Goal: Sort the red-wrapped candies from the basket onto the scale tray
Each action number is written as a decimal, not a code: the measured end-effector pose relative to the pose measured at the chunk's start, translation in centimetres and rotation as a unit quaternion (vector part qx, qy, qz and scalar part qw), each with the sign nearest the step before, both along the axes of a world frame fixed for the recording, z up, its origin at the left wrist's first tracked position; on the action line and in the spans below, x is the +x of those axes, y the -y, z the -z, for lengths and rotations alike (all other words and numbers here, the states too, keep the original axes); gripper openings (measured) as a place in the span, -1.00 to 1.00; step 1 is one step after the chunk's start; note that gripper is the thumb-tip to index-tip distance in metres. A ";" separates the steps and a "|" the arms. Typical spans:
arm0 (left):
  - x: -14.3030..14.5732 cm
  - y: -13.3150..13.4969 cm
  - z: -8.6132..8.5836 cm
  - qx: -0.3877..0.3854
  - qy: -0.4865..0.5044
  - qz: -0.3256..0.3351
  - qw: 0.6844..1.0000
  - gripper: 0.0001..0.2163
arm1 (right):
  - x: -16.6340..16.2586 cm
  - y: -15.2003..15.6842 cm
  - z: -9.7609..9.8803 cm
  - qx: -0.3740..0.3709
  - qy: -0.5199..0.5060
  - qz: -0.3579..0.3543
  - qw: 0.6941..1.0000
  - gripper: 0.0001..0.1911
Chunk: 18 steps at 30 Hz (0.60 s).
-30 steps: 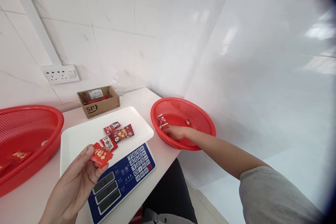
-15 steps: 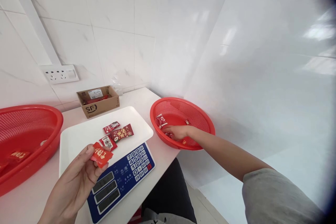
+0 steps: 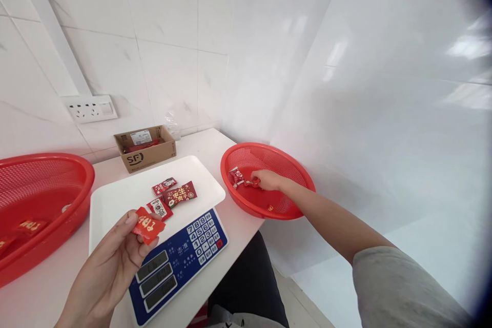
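My left hand [image 3: 111, 261] is closed on a bright red candy packet [image 3: 149, 225] with gold lettering, held over the near edge of the scale. Inside the right red basket [image 3: 265, 148], my right hand [image 3: 268, 180] pinches a small red wrapped candy [image 3: 251, 183]. Just left of those fingers lies a dark pink candy packet [image 3: 237, 174]. On the white pan [image 3: 196, 170] of the digital scale [image 3: 179, 266] rest a large dark red packet [image 3: 180, 194], a red and white packet [image 3: 160, 208] and a small pink-red packet [image 3: 164, 185].
A second red basket [image 3: 82, 205] stands at the left with a few red packets in it. Behind the scale sits an open cardboard box [image 3: 156, 156], with clear plastic [image 3: 171, 122] beside it. Tiled walls close off the back and right of the white table [image 3: 209, 138].
My right hand has shifted slightly up and away from me within the right basket, and a red candy now shows at its fingertips. The left hand has stayed almost still.
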<state>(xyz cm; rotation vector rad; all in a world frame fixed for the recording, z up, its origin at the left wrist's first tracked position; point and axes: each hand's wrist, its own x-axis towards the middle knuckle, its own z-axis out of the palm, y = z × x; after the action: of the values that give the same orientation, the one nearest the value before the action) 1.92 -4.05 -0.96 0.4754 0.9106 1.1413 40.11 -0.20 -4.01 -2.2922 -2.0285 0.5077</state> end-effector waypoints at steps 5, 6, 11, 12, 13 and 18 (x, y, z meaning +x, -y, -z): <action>0.2 0.1 -0.1 -0.009 -0.010 -0.010 1.000 -0.83 | 0.7 0.0 -0.5 -0.064 0.052 0.050 0.995 -0.70; 0.2 0.1 -0.1 -0.008 -0.010 -0.010 1.000 -0.84 | 1.1 0.0 -0.3 -0.078 0.059 0.063 0.993 -0.69; 0.2 0.1 0.0 -0.003 -0.005 0.000 1.000 -0.86 | 3.6 -0.3 0.8 -0.131 0.071 0.120 0.981 -0.42; 0.2 0.1 0.0 -0.003 -0.005 0.001 1.000 -0.86 | 4.1 -0.3 1.0 -0.136 0.067 0.125 0.980 -0.36; 0.2 0.1 0.0 -0.004 -0.007 0.002 1.000 -0.86 | 4.5 -0.3 1.2 -0.142 0.061 0.128 0.980 -0.33; 0.0 0.0 0.1 0.005 -0.019 0.017 1.000 -0.90 | 5.0 0.0 1.1 -0.172 0.013 0.120 0.978 -0.36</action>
<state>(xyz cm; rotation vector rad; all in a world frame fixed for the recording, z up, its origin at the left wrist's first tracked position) 1.97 -4.02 -1.08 0.5209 0.9279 1.1103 45.09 -0.22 -5.15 -2.6996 -1.7522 0.8726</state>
